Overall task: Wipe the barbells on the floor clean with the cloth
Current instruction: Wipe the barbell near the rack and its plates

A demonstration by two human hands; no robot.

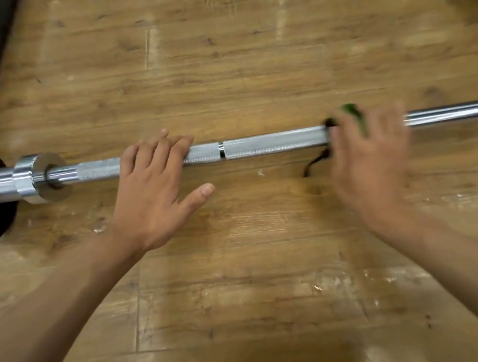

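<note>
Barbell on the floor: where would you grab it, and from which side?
Probably take the barbell by its rough knurled stretch beside the collar, coming down from above: the bar lies level, low over the floor, and the left hand rests there.

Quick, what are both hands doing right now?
Left hand: open, fingers resting on the bar.
Right hand: on the cloth at the bar; too blurred to tell its grip.
</note>
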